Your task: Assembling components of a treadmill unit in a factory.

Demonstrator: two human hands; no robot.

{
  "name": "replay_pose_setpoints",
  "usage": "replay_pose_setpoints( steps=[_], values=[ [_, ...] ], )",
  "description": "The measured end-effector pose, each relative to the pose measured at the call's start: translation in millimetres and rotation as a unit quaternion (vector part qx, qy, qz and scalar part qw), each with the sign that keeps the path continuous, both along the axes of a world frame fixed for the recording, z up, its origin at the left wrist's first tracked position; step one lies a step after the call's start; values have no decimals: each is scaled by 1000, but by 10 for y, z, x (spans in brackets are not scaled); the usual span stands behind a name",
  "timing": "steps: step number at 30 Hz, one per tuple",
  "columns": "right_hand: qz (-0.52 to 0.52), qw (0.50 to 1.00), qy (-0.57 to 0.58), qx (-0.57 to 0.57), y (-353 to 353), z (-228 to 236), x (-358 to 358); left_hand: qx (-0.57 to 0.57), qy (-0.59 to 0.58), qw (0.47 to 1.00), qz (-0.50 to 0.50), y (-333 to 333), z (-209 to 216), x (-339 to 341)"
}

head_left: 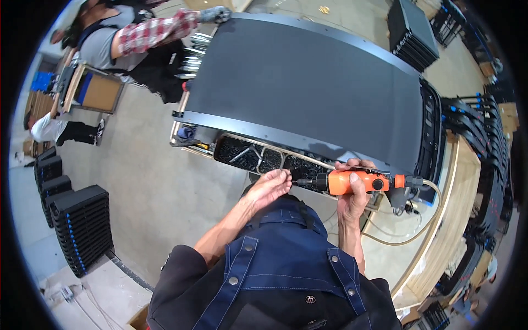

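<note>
My right hand (352, 204) is wrapped round an orange and black air screwdriver (341, 182), held level with its bit toward the left. A pale hose (438, 204) runs from its back end. At the bit's tip, the fingers of my left hand (267, 192) are pinched together; whatever they hold is too small to make out. Just beyond my hands is a treadmill deck (308, 77) with a dark belt and a grey side rail (247, 126). Below that rail hangs a black tray (223, 158) of small dark screws, with a bent metal hex key (246, 154) on them.
At the deck's far left end a person in a checked sleeve (157, 34) rests a gloved hand on it. Another person (52, 129) stands farther left. Black stacked parts (82, 225) stand on the left floor, and a wooden bench (456, 187) runs along the right.
</note>
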State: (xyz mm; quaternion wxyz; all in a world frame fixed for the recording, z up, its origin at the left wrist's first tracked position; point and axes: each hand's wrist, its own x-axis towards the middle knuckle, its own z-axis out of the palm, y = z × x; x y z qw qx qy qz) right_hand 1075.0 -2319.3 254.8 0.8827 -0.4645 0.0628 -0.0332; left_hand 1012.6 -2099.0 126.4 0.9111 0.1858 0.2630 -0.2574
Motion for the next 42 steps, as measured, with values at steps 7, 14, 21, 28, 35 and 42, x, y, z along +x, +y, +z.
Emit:
replay_pose_setpoints(
  steps=[7, 14, 21, 28, 35, 42],
  values=[
    [45, 995, -52, 73, 754, 201, 186, -146, -7, 979, 144, 381, 406, -70],
    [34, 996, -74, 47, 1686, 284, 280, -224, -6, 953, 205, 1040, 475, 15],
    [68, 977, -177, -95, 2799, 311, 288, -184, 92, 941, 270, 1901, 726, 248],
    [131, 933, -278, -186, 3671, 282, 530, -216, 107, 943, 230, 2561, 571, 596],
    [173, 925, -225, -253, 4090, 138, 726, -211, 155, 940, 221, 2743, 282, 675],
    [254, 908, -239, -230, 4267, 146, 951, 135, -83, 987, 11, 2776, 373, 161]
  ],
)
